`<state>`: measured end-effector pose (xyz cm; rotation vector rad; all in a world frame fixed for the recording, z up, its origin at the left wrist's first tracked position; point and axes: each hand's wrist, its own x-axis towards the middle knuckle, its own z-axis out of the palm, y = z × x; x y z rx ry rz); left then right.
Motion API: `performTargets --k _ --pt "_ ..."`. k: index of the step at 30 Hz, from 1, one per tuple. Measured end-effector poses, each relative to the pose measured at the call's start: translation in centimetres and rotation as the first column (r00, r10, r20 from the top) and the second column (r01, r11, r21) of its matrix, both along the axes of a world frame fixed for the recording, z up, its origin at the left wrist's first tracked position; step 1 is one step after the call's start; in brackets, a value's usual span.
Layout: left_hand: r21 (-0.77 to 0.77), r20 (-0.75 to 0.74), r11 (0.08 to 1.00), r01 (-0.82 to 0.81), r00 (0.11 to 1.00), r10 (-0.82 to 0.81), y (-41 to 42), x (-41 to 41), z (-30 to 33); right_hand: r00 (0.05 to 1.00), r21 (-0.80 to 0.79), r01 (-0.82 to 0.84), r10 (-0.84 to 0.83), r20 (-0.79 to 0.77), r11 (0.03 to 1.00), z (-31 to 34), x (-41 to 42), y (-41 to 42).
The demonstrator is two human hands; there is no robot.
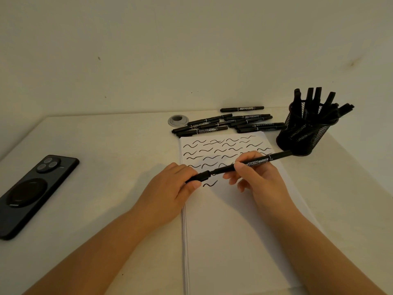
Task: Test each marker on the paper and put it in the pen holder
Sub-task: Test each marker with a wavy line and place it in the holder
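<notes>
Black phone [34, 193], round grommet [178, 120]

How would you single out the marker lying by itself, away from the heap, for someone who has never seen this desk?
Start at the black mesh pen holder at the desk's far right. Left of it, beyond the paper, lies a heap of black markers. The lone marker lies behind that heap, nearest the wall, touching none of them.

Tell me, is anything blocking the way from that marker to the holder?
Nothing visible does. The marker, held in both hands, already points at the holder; only bare paper lies under it. The holder is crowded, though.
</notes>
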<state>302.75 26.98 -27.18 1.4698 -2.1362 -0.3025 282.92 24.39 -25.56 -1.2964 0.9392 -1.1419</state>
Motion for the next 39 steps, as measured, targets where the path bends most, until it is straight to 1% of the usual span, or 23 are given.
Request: performTargets --k 4,7,9,11,13,16,23,28,33,36,38,39 --pt "0.021 -0.012 1.000 -0.004 1.000 0.004 0.2 -0.1 0.1 0.998 -0.029 -0.034 0.033 -0.055 0.999 0.0 0.2 0.2" --pt "0.035 -0.075 0.999 0.015 0.997 -0.012 0.6 -0.3 0.3 0.993 -0.047 -0.092 0.088 -0.078 0.995 0.0 0.3 0.4" --pt "0.071 -0.200 0.997 0.014 0.980 0.000 0.8 -0.6 0.4 0.987 -0.057 -0.138 0.133 -0.086 0.989 -0.1 0.5 0.6" --pt "0.121 -0.354 0.992 0.026 0.935 0.018 1.1 -1.0 0.5 0.982 -0.065 -0.174 0.168 -0.087 0.983 -0.1 0.5 0.8" --pt "0.145 -0.428 0.989 0.031 0.903 0.035 1.2 -1.1 0.5 0.979 -0.071 -0.188 0.182 -0.089 0.980 -0.1 0.5 0.9" --pt "0.148 -0.445 0.989 0.014 0.894 0.054 1.4 -1.3 0.6 0.981 -0.079 -0.182 0.176 -0.075 0.980 0.0 0.6 1.0" --pt "0.188 -0.476 0.981 -0.041 0.870 0.128 1.8 -2.2 1.0 0.976 -0.108 -0.200 0.208 0.071 0.974 -0.1 1.0 1.3" --pt "0.216 -0.471 0.976 -0.021 0.874 0.123 1.8 -2.1 1.2 0.970 -0.124 -0.234 0.241 0.043 0.964 0.0 0.9 1.5" --pt "0.204 -0.498 0.979 0.016 0.863 0.090 1.5 -1.9 1.6 0.980 -0.158 -0.192 0.198 0.025 0.969 -0.2 1.1 1.2" --pt "0.152 -0.488 0.988 -0.005 0.869 0.080 1.0 -1.3 2.3 0.983 -0.110 -0.176 0.181 0.041 0.978 0.0 1.0 0.8" --pt "0.137 -0.497 0.990 -0.043 0.861 0.106 0.7 -0.7 2.8 0.980 -0.058 -0.165 0.171 0.103 0.985 0.2 0.7 0.6" --pt "0.135 -0.509 0.988 -0.071 0.851 0.131 0.6 -0.3 2.9 0.980 -0.025 -0.137 0.139 0.141 0.990 0.2 0.5 0.4"
